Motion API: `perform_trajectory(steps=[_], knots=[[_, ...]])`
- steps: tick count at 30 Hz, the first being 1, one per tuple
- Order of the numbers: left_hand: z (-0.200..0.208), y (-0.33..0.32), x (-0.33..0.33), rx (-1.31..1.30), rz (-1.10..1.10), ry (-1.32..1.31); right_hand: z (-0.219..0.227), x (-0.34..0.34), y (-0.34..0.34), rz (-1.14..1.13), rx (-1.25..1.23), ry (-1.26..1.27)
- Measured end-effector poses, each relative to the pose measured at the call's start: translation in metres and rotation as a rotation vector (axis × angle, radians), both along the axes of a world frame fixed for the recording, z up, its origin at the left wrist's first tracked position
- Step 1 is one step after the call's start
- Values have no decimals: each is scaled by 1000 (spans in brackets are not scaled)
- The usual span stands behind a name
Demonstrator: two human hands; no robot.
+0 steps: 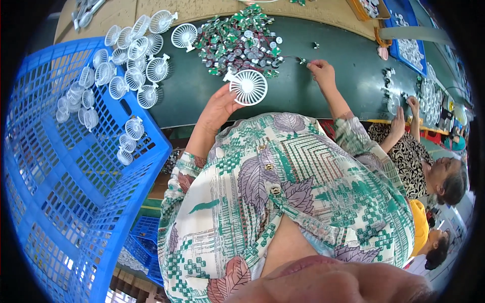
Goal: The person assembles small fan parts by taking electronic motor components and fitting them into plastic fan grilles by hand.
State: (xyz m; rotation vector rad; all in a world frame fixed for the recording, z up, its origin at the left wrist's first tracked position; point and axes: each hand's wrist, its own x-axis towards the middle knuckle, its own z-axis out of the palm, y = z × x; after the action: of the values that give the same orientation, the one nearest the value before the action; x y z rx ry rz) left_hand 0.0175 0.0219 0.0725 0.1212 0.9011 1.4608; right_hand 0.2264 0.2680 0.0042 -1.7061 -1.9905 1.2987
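Observation:
My left hand (217, 108) is closed on the rim of a white round fan grille (250, 89) with a short tab, tilted up above the green table. My right hand (323, 73), farther right, pinches a small wired part (302, 61) at the table surface; a thin dark wire leads from it toward the heap. That heap (241, 44) of small silver motors with green circuit boards and red and black wires lies beyond my left hand. Several more white grilles (135, 78) lie to the left, and one single grille (184, 36) touches the heap's edge.
A large blue plastic crate (65, 166) fills the left side, some grilles on its rim. One loose small part (316, 45) lies beyond my right hand. At the right, a co-worker's hands (401, 121) work beside clear round parts (430, 101). A blue tray (408, 48) stands far right.

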Motion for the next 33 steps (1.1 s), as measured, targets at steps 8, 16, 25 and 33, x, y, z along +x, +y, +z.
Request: perform_trajectory(steps=[8,16,25,33], knots=[[20,26,12,-100,-9,33,106,-68,-77,775,626,338],[29,29,15,-165,-8,216,99,-74,-86,979,830,227],[23,30,12,-118,79,266,96,-87,-86,909,877,189],[23,37,12,-119,60,356,94,-88,-76,1087,1009,141]])
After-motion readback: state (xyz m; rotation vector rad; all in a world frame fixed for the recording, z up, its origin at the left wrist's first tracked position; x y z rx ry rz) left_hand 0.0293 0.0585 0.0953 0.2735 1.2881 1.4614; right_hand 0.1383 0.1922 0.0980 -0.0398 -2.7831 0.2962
